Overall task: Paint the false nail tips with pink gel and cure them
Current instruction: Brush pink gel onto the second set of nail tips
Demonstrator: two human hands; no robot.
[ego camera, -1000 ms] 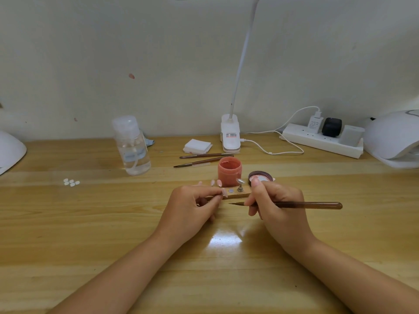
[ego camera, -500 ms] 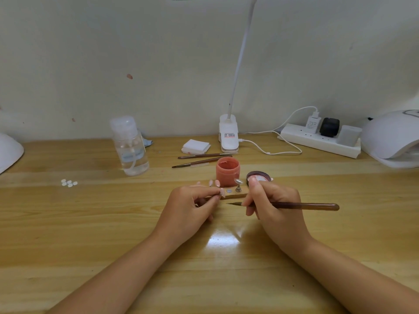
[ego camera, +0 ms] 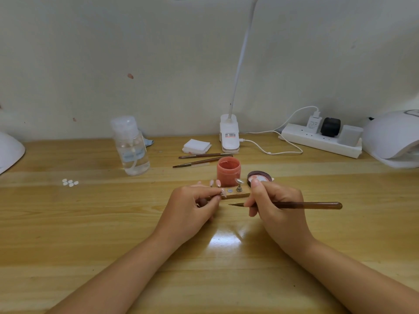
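My left hand (ego camera: 195,207) pinches a small stem with a pale pink nail tip (ego camera: 223,192) at its end, beside a wooden holder strip (ego camera: 237,196) that carries other tips on stands (ego camera: 238,184). My right hand (ego camera: 275,207) grips a brown gel brush (ego camera: 306,205), its pointed tip aimed left toward the held nail tip. The open pink gel jar (ego camera: 228,171) stands just behind the strip, and its lid (ego camera: 259,177) lies to the right. A white curing lamp (ego camera: 393,139) sits at the far right.
A clear pump bottle (ego camera: 131,148) stands back left. Several loose white tips (ego camera: 69,182) lie at the left. Two spare brushes (ego camera: 201,160), white wipes (ego camera: 196,146), a clip lamp base (ego camera: 229,137) and a power strip (ego camera: 322,141) line the back. Another white dome (ego camera: 10,150) sits at the left edge.
Both hands stay nearly in place. The brush has dropped slightly and its tip has edged a little nearer the held nail tip.
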